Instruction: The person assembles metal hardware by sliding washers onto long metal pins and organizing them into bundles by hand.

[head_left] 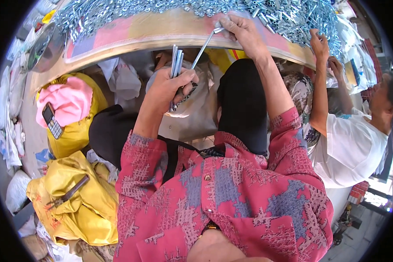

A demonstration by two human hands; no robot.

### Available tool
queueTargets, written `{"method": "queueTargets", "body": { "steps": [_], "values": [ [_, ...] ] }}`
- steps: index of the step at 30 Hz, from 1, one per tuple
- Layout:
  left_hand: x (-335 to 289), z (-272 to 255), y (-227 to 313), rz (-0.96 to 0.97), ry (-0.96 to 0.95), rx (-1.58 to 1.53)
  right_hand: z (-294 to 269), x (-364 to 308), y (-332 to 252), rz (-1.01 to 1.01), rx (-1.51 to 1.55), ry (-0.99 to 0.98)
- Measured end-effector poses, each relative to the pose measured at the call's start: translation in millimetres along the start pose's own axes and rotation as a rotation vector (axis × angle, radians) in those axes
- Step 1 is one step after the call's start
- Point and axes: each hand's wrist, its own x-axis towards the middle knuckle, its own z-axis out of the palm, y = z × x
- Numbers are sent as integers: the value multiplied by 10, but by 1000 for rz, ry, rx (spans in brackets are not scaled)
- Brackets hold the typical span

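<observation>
My left hand [165, 87] is closed around a bundle of thin metal rods [177, 61], whose ends stick out above and below the fist. One separate rod [202, 49] slants up from its thumb and forefinger toward my right hand [245, 34]. Fingers of the right hand pinch a short silvery metal sleeve [218, 30] at that rod's upper end. Whether the rod is inside the sleeve is too small to tell. Behind the hand, a large heap of small metal rods, sleeves and rings [170, 8] covers the far part of the table [153, 30].
At the right, a co-worker in a white shirt [349, 146] reaches a hand [319, 46] toward the heap. A metal bowl [48, 48] stands at the table's left end. Yellow sacks [83, 192], a pink cloth [67, 100] and a phone [52, 121] lie at my left.
</observation>
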Motion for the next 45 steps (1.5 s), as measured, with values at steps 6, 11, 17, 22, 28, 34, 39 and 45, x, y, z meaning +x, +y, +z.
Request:
{"method": "queueTargets", "body": {
  "steps": [6,11,17,22,28,34,39,45],
  "values": [
    [-205,-171,-17,71,108,-46,650,161,-291,-3,-160,-307],
    [-322,-323,114,168,384,-145,1176,53,-550,234,156,-506],
    [-593,-601,98,262,378,-524,1669,296,-797,205,126,-540],
    [-678,-705,175,297,471,-543,2107,1146,-521,-374,-380,-44],
    [-605,-706,168,308,534,-496,2501,1449,-280,-458,-768,133],
    [-575,-631,151,275,604,-328,2274,1136,-362,-295,-413,80],
    [-555,-463,173,194,413,-194,1739,568,-458,252,617,-85],
    [-347,-287,138,134,168,-305,1306,372,-274,-86,105,151]
  ]
}}
